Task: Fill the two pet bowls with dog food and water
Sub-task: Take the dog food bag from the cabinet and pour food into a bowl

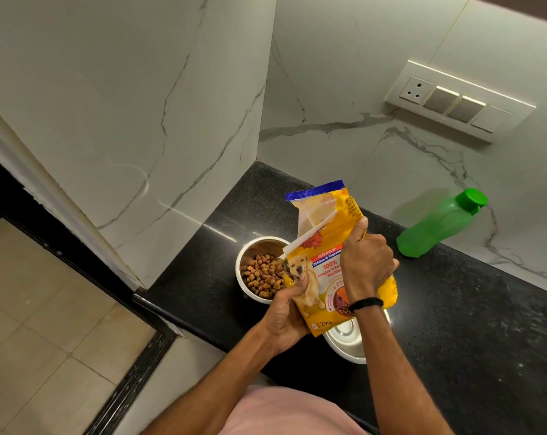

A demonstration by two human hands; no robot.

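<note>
Now we clamp both hands on a yellow printed dog-food pouch (324, 277), left hand (286, 318) at its seven o'clock, right hand (366, 262) at three; a kibble-filled round steel bowl (261, 245) sits at nine, a second round steel bowl (347, 343) at five.

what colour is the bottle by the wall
Green bottle, green cap; head view.

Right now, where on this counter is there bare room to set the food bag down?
Widest bare counter lies right of the empty bowl, in front of the green bottle. A smaller patch sits in the back corner, behind the kibble bowl. The front left is crowded: both bowls and the held bag.
</note>
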